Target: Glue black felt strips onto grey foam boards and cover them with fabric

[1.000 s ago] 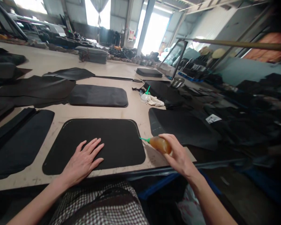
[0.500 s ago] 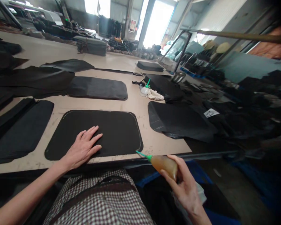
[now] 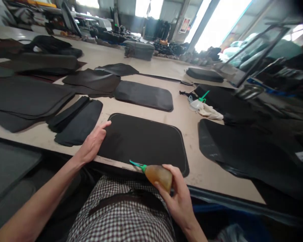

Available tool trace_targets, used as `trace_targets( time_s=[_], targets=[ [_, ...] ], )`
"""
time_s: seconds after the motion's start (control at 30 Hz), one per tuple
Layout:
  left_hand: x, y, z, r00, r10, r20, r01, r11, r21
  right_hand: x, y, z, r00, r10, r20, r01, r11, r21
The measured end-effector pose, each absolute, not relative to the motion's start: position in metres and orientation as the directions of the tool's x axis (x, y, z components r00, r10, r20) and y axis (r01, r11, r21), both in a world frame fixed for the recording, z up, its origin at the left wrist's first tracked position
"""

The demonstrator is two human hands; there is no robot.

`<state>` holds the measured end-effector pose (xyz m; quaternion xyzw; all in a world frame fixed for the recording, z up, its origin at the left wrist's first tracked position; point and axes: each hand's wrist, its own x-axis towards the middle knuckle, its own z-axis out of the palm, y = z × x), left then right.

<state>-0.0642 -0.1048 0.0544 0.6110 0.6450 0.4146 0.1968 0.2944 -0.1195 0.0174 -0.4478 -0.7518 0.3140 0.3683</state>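
A black panel (image 3: 143, 143) with rounded corners lies flat on the table in front of me, with a pale line along its right edge. My left hand (image 3: 93, 143) rests at the panel's left edge, fingers stretched out, holding nothing. In my right hand (image 3: 179, 198) is a squeeze bottle (image 3: 158, 176) of amber liquid with a green nozzle. The bottle is tilted on its side. Its nozzle tip points left, close to the panel's near edge; whether it touches the panel I cannot tell.
Stacked black pieces (image 3: 78, 121) lie to the left, and another rounded panel (image 3: 143, 95) lies behind. Black sheets (image 3: 227, 148) cover the right side. A second bottle (image 3: 197, 104) with a green nozzle lies beside a pale cloth (image 3: 210, 111). The table's front edge (image 3: 232, 196) runs close to me.
The view has swung left. My left hand has moved from the middle of the panel to its left edge. The bottle's nozzle has moved left along the near edge from the right corner.
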Motion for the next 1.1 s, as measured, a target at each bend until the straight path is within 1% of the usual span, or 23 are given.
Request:
trace_targets(
  time_s=[0.2,0.4,0.53,0.77,0.87,0.93,0.97,1.0,1.07,1.1],
  targets=[
    [-0.092,-0.132,0.055,-0.382,0.887,0.262,0.545,-0.013,0.838,0.219,-0.097,0.029,-0.489,0.805,0.336,0.339,0.530,-0.777],
    [-0.102,-0.149,0.045,-0.462,0.856,0.230,0.437,-0.005,0.899,0.160,-0.079,0.034,-0.607,0.692,0.390,0.242,0.629,-0.739],
    [-0.105,-0.152,0.038,-0.511,0.825,0.242,0.382,-0.034,0.924,0.140,-0.067,0.036,-0.613,0.672,0.415,0.253,0.664,-0.703],
    [-0.108,-0.150,0.033,-0.541,0.815,0.206,0.322,-0.026,0.947,0.118,-0.032,0.043,-0.571,0.666,0.480,0.322,0.720,-0.615],
    [-0.107,-0.149,0.033,-0.544,0.815,0.200,0.312,-0.024,0.950,0.116,-0.029,0.047,-0.598,0.662,0.451,0.322,0.715,-0.621],
    [-0.107,-0.150,0.033,-0.549,0.811,0.202,0.312,-0.025,0.950,0.122,-0.034,0.049,-0.627,0.664,0.407,0.302,0.689,-0.659],
    [-0.108,-0.150,0.033,-0.551,0.810,0.202,0.312,-0.025,0.950,0.127,-0.037,0.050,-0.647,0.670,0.364,0.288,0.657,-0.697],
    [-0.108,-0.150,0.032,-0.551,0.810,0.201,0.312,-0.023,0.950,0.134,-0.040,0.051,-0.668,0.680,0.302,0.275,0.602,-0.749],
    [-0.109,-0.151,0.032,-0.553,0.810,0.196,0.316,-0.014,0.949,0.152,-0.044,0.053,-0.716,0.684,0.141,0.247,0.438,-0.864],
    [-0.109,-0.151,0.032,-0.553,0.810,0.194,0.321,-0.007,0.947,0.162,-0.044,0.054,-0.734,0.674,0.086,0.221,0.357,-0.907]
  ],
)
